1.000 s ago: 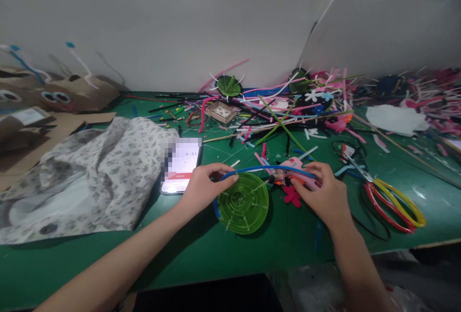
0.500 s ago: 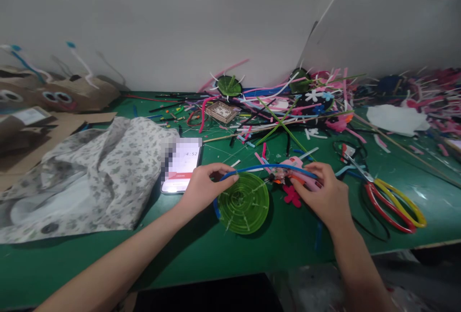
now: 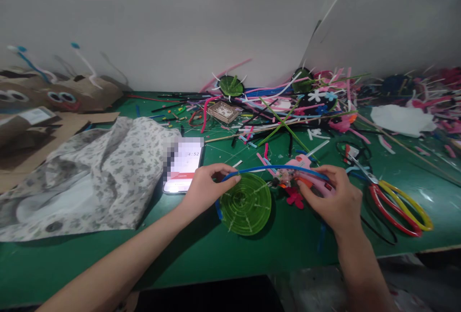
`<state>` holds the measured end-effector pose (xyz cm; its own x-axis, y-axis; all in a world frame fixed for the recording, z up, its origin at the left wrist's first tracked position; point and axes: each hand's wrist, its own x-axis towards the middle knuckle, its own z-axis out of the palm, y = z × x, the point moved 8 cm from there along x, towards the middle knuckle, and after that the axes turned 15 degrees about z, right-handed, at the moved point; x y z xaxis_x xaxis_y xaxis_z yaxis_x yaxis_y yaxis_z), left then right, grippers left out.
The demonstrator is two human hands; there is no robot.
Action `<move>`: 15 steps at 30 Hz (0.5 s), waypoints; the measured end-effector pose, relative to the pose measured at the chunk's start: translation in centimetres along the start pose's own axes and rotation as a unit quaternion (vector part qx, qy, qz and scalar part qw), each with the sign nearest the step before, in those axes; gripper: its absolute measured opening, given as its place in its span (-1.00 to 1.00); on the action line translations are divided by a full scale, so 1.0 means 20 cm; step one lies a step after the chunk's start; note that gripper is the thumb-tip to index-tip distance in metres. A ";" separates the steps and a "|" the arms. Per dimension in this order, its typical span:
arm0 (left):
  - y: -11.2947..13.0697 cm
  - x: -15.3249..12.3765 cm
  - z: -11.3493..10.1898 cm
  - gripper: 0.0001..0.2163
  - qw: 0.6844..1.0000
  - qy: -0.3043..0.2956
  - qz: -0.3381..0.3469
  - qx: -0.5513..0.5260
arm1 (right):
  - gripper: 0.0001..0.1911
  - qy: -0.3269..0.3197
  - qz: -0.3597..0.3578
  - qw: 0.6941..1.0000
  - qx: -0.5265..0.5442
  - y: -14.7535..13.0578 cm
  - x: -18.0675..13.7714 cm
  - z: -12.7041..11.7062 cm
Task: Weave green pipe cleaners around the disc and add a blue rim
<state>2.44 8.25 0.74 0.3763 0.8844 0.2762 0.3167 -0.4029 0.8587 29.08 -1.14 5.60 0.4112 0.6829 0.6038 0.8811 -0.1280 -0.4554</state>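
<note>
A flat green spiral disc [image 3: 245, 204] lies on the green table [image 3: 201, 254] in front of me. A blue tube [image 3: 273, 169] arches over its far edge. My left hand [image 3: 207, 188] pinches the left end of that blue tube against the disc's rim. My right hand [image 3: 336, 199] is closed round the tube's right end and a pink glue gun [image 3: 306, 164], whose tip points at the disc. A small dark pink flower shape [image 3: 294, 198] lies between the disc and my right hand.
A lit phone [image 3: 183, 164] lies just left of my left hand, beside a floral grey cloth [image 3: 90, 177]. Red and yellow scissors [image 3: 396, 199] lie at the right. A heap of coloured strips [image 3: 288, 110] fills the back. Cardboard figures [image 3: 54, 96] stand far left.
My right hand with the glue gun has shifted slightly to the right along the blue tube. The left hand and the disc stay put.
</note>
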 end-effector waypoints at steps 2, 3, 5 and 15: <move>0.00 0.00 0.00 -0.81 1.000 0.001 0.001 -0.001 | -0.57 0.001 -0.007 1.000 0.000 0.01 0.00 -0.01; 0.00 0.00 0.00 -0.81 1.000 0.001 0.001 -0.002 | -0.58 -0.003 -0.012 1.000 0.001 0.01 0.00 -0.01; 0.00 0.00 0.00 -0.82 1.000 0.002 0.002 -0.002 | -0.59 -0.018 -0.019 1.000 0.002 0.01 0.00 0.00; 0.01 -0.01 0.00 -0.82 1.000 0.001 0.005 -0.003 | -0.57 -0.029 0.002 0.999 -0.042 0.05 0.01 0.03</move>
<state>2.41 8.08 0.85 0.3786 0.8803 0.2860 0.3067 -0.4108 0.8586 29.85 -0.71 4.78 0.4018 0.7230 0.5619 0.8972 -0.1882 -0.3994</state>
